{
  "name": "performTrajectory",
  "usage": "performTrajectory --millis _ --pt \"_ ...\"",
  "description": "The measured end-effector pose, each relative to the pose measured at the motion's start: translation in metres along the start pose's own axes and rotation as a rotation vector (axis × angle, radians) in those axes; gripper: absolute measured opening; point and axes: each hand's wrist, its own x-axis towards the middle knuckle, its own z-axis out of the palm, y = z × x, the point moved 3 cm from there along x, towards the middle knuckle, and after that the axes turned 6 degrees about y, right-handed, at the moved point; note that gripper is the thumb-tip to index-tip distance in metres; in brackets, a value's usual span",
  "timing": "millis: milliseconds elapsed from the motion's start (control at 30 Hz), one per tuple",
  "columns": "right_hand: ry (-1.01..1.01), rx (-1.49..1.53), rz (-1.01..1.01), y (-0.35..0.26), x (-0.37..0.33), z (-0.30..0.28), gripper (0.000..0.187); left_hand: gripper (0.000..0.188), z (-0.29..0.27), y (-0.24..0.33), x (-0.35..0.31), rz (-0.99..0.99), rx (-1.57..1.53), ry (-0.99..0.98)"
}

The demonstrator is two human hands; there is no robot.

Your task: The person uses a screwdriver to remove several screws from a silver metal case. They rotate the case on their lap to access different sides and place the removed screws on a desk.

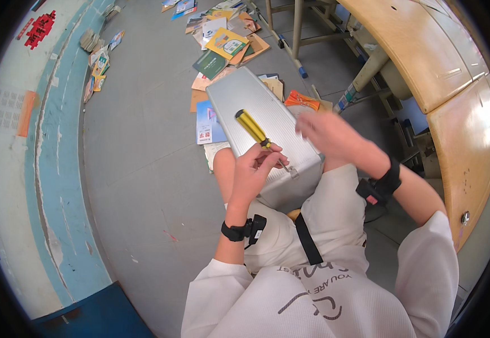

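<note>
A silver ridged metal case [239,87] stands between my knees. My left hand [256,169] is over its near end, fingers pinched round the thin metal shaft of a screwdriver [250,127]. The yellow and black handle points up and away to the left, over the lid. The shaft's lower end comes close to a small metal latch [294,173] at the case's near edge; whether they touch I cannot tell. Above the case's right edge is my right hand [326,135], apart from the screwdriver. Its fingers are smeared by motion, so their grip is unclear.
Books [226,44] lie scattered on the grey floor beyond the case, with a blue-covered book [210,125] beside its left side. An orange packet [302,100] is to its right. Wooden desks [402,39] line the right; a blue and white wall [59,152] runs along the left.
</note>
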Motion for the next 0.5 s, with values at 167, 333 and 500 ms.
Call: performTrajectory --millis 167,333,500 --pt "-0.21 -0.357 -0.125 0.004 -0.034 0.059 0.027 0.01 -0.025 -0.004 -0.01 0.085 -0.107 0.212" --pt "-0.276 -0.526 -0.303 0.002 -0.032 0.073 0.025 0.013 -0.035 -0.017 -0.029 0.043 -0.156 0.224" --pt "-0.279 -0.627 -0.367 -0.008 -0.031 0.076 0.014 0.017 -0.027 -0.038 -0.035 -0.07 -0.085 0.257"
